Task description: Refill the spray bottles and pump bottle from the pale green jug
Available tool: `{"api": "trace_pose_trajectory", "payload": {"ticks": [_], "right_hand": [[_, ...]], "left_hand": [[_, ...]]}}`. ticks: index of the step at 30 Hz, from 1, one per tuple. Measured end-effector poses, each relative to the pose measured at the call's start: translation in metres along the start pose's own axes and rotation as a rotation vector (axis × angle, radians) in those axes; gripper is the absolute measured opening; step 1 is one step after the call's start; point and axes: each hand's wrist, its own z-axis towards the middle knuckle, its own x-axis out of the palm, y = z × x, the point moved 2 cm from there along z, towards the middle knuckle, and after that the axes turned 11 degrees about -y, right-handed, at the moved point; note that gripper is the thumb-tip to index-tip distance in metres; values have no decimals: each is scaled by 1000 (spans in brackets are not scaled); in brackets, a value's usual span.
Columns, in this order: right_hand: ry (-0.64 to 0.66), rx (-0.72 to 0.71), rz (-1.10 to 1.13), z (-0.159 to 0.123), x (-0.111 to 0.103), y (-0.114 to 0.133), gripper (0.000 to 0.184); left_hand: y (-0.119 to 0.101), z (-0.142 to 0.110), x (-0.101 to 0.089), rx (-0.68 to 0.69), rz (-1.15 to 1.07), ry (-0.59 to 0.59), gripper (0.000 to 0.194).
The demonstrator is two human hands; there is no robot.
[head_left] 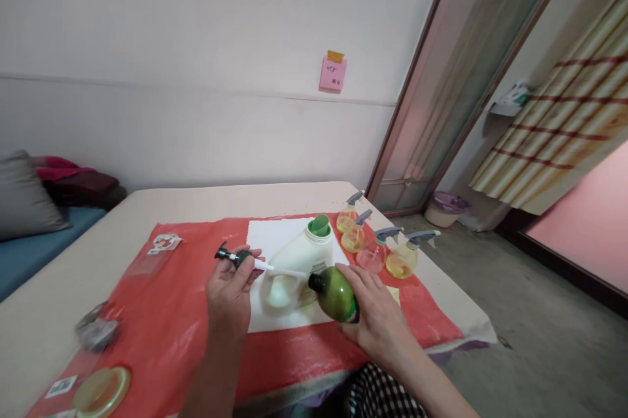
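My left hand is closed around a black pump dispenser head, whose pale dip tube points right toward the bottle's mouth. In my right hand is a green bottle, tilted so that its dark neck faces left. Tube end and bottle mouth are close together; whether they touch I cannot tell. Just behind them a large cream jug with a green spout in its open neck stands on a white sheet.
Several spray bottles with yellow or pink liquid line the right side of the red cloth. At lower left lie a round gold lid and a blurred plastic-wrapped item. A cushion is at far left, a bin beyond the table.
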Motion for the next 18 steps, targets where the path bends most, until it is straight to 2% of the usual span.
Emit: {"api": "trace_pose_trajectory", "payload": {"ticks": [3, 7, 11, 13, 15, 18], "right_hand": [[-23, -30, 75, -5, 5, 4, 86], [-19, -42, 185, -10, 21, 27, 84], [-159, 119, 332, -14, 50, 40, 84], [-237, 204, 416, -17, 67, 38, 85], [-264, 295, 488, -22, 84, 35, 85], [-283, 395, 533, -29, 102, 33, 85]], "left_hand": [[3, -1, 1, -38, 85, 59, 46], [16, -11, 6, -76, 243, 175, 47], [34, -20, 9, -126, 336, 363, 40], [40, -23, 9, -162, 337, 408, 42], [40, -26, 10, -181, 322, 440, 58], [31, -33, 12, -193, 423, 503, 98]]}}
